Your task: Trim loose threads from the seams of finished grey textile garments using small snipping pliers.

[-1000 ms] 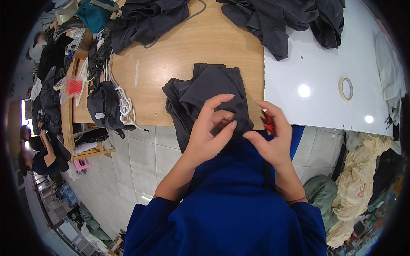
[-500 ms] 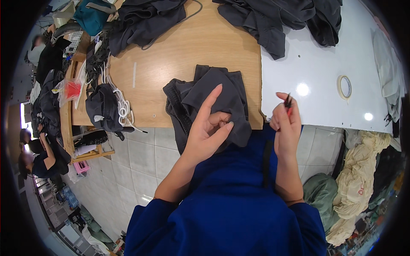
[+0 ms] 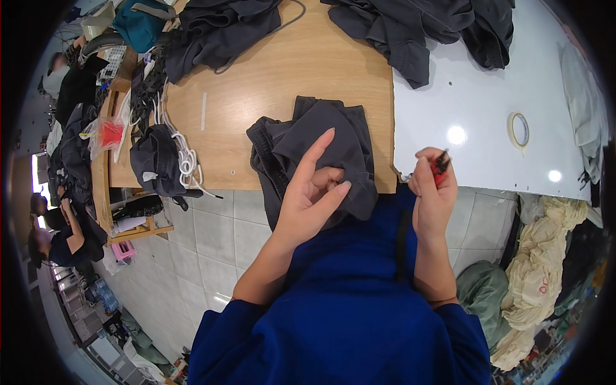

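Note:
A dark grey garment with a gathered elastic band on its left lies bunched at the table's near edge, its lower part hanging over. My left hand is over it, index finger stretched out. The other fingers are curled toward the thumb, next to a raised fold of the cloth, which they seem to pinch; the exact hold is partly hidden. To the right, my right hand is raised off the garment, closed on a small red-and-black tool, apparently thread snips, the dark tip pointing up.
More dark garments lie in piles at the far left and far right. A tape roll rests on the white tabletop. White cord lies near a small dark bundle on the left. Cream cloth is heaped at right.
My right hand has turned slightly and shifted a little right, showing more of the red-and-black tool. The left hand and the garment look almost the same.

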Motion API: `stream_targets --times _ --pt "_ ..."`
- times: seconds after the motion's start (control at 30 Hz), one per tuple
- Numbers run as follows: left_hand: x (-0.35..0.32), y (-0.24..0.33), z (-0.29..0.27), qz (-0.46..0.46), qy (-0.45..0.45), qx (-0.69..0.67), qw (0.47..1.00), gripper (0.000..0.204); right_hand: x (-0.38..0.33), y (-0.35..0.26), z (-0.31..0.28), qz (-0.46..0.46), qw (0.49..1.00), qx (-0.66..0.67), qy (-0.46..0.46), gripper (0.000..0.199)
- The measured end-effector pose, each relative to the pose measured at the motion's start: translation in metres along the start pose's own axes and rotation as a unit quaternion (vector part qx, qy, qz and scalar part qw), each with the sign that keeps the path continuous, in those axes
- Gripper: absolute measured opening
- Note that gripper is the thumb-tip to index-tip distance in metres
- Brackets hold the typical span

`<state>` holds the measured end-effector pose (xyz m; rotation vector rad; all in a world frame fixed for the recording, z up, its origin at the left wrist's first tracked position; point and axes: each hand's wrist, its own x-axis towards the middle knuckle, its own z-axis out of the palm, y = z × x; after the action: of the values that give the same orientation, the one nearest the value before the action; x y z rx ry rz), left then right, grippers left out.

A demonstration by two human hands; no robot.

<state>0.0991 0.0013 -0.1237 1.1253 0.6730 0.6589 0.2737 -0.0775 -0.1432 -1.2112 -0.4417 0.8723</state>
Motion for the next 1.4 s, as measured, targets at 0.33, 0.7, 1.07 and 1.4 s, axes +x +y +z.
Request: stream_targets --times 0.33,0.7,1.07,1.4 --pt "0.001 0.005 0.004 0.003 0.038 -0.02 0.999 0.062 -0.008 -0.013 0.009 -0.191 0.927 -0.275 -0.169 0.026" --pt "0.0 0.008 0.007 0.016 0.036 0.022 0.999 0.062 -0.004 -0.014 0.009 -0.344 0.807 -0.467 -0.11 0.029" --pt "0.0 0.01 0.009 0.022 0.02 0.053 0.998 0.062 -0.005 -0.014 0.011 -0.356 0.796 -0.477 -0.111 0.027" --pt "-0.001 0.011 0.009 0.024 0.018 0.062 0.998 0.062 -0.007 -0.017 0.01 -0.349 0.799 -0.476 -0.119 0.026"
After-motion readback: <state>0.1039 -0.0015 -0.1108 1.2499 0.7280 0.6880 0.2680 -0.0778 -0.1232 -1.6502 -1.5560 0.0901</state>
